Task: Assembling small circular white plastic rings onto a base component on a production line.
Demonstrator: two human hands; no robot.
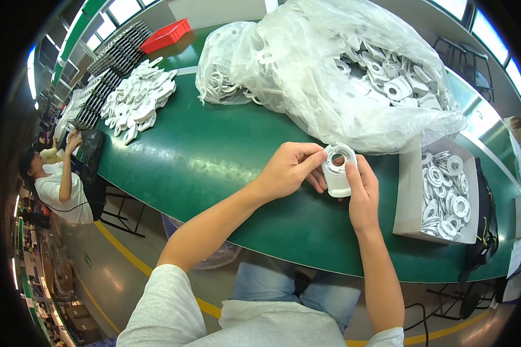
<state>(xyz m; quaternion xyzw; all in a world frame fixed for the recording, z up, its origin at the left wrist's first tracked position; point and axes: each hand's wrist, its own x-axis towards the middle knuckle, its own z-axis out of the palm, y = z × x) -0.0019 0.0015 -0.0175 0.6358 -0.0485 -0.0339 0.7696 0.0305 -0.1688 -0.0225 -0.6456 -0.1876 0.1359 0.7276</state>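
Between my two hands is a white plastic part [339, 184] with a round ring opening at its top and a flat, rounded lower body. My left hand [292, 169] pinches its upper left edge with thumb and fingers. On the other side, my right hand [363, 194] grips the right edge, its thumb lying along the front. The part is held up over the green table [226, 144], just in front of a big clear plastic bag [307, 75]. Many similar white parts [396, 87] show through the bag's opening.
To the right stands a cardboard box [408, 196] full of white rings [446, 191], with a black bag [487, 214] beside it. White pieces [138, 98] lie heaped at the far left, near stacked dark trays [118, 49] and a red bin [167, 36]. Another person [63, 185] sits at left.
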